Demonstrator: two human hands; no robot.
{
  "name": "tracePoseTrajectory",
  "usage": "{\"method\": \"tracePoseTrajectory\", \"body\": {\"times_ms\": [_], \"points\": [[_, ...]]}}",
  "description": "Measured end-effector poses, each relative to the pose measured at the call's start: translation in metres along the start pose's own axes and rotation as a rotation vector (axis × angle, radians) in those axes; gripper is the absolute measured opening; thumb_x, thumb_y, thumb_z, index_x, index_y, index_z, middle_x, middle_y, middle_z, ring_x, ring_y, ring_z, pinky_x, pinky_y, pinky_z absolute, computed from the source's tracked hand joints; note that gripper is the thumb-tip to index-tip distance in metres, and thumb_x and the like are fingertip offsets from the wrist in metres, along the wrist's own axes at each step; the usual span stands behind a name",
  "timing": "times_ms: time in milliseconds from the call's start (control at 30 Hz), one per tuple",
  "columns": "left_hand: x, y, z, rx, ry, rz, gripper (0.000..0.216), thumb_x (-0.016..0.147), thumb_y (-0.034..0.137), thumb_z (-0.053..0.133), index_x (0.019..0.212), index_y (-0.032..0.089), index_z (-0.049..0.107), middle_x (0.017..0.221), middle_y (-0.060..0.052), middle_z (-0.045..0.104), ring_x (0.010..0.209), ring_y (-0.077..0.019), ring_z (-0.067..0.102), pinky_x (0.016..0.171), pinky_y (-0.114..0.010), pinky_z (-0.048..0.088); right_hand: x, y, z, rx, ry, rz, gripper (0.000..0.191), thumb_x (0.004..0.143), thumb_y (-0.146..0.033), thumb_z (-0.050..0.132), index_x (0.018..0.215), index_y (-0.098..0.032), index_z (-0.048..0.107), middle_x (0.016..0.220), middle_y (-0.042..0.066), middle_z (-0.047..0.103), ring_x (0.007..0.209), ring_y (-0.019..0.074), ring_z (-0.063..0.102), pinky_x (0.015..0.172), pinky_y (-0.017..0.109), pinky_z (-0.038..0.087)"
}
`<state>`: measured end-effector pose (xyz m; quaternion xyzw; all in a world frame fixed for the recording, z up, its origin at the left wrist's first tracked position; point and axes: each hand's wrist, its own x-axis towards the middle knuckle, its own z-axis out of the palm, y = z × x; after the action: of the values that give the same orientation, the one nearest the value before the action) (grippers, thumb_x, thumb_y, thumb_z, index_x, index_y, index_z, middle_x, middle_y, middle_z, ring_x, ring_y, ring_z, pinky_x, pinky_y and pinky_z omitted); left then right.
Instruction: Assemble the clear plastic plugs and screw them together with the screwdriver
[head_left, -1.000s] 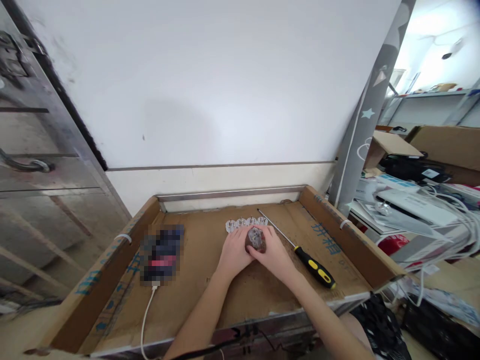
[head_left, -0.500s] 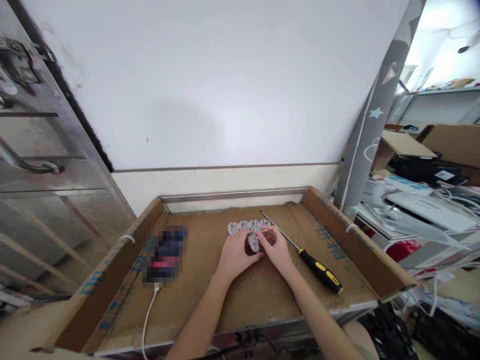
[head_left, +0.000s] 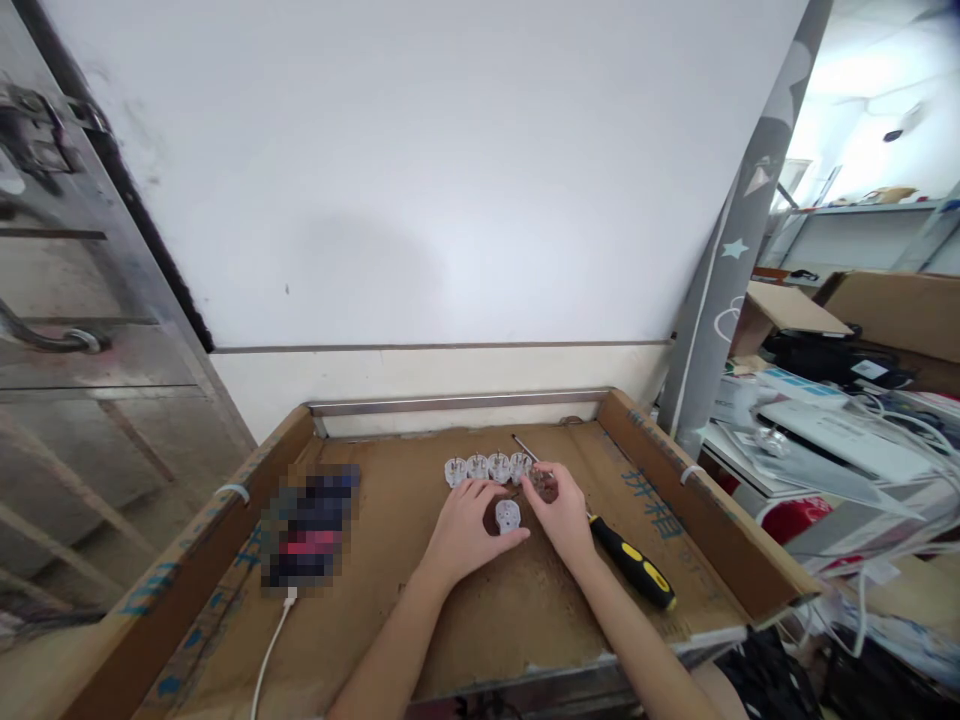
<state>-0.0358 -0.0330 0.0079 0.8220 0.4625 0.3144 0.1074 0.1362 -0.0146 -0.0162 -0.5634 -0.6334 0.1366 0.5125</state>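
Clear plastic plug piece (head_left: 508,515): mid-bench, low over the brown cardboard floor; cannot tell if it rests on it. Left hand (head_left: 465,525) curled around it, thumb and forefinger pinching its sides. Right hand (head_left: 561,512) just right of it, fingertips drawn narrow on a small dark part (head_left: 541,483), too small to name.

Just beyond the hands: row of four clear plug pieces (head_left: 487,467), side by side, running left to right. Screwdriver (head_left: 628,560), black-and-yellow handle near right, shaft passing under the right hand toward the row.

Cardboard tray wall (head_left: 675,480) lines the right edge. Phone (head_left: 307,525) lies well left, blurred, white cable (head_left: 271,640) trailing toward the near edge.
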Motion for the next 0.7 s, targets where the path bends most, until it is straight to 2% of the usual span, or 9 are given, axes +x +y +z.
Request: {"method": "tracePoseTrajectory", "body": {"times_ms": [167,367,533,700], "points": [[0.002,-0.002,0.003,0.003,0.122,-0.017,0.022,0.087,0.031,0.053,0.107,0.023,0.058,0.103,-0.005,0.063,0.1,-0.0221,0.055,0.09,-0.04,0.044,-0.004,0.004,0.004,-0.013,0.022,-0.028,0.041,0.083,-0.046,0.052,0.107,-0.012,0.053,0.093,0.004,0.055,0.078,0.0082,0.053,0.072,0.027,0.048],[0.006,0.0,0.009,0.023,0.135,0.027,0.022,0.085,0.024,0.052,0.106,0.024,0.057,0.102,-0.003,0.063,0.099,-0.0214,0.056,0.088,-0.038,0.045,-0.004,0.001,0.004,-0.02,0.011,-0.085,0.033,0.084,-0.044,0.052,0.087,-0.011,0.056,0.086,0.003,0.055,0.077,0.0075,0.052,0.073,0.026,0.047],[0.03,0.007,0.016,0.089,0.095,0.083,0.017,0.081,0.018,0.055,0.097,0.023,0.059,0.099,-0.002,0.065,0.096,-0.0212,0.055,0.086,-0.037,0.043,-0.002,0.0,0.002,-0.026,0.048,-0.079,0.033,0.085,-0.043,0.051,0.087,-0.011,0.056,0.084,0.002,0.054,0.072,0.0061,0.05,0.07,0.024,0.046],[0.04,0.011,0.026,0.104,0.128,0.026,0.01,0.081,0.017,0.055,0.088,0.022,0.06,0.094,-0.002,0.065,0.095,-0.0208,0.055,0.085,-0.036,0.042,0.0,0.0,-0.001,-0.009,0.059,-0.059,0.033,0.085,-0.044,0.052,0.084,-0.011,0.056,0.081,0.001,0.053,0.071,0.0058,0.049,0.068,0.023,0.046]]}}
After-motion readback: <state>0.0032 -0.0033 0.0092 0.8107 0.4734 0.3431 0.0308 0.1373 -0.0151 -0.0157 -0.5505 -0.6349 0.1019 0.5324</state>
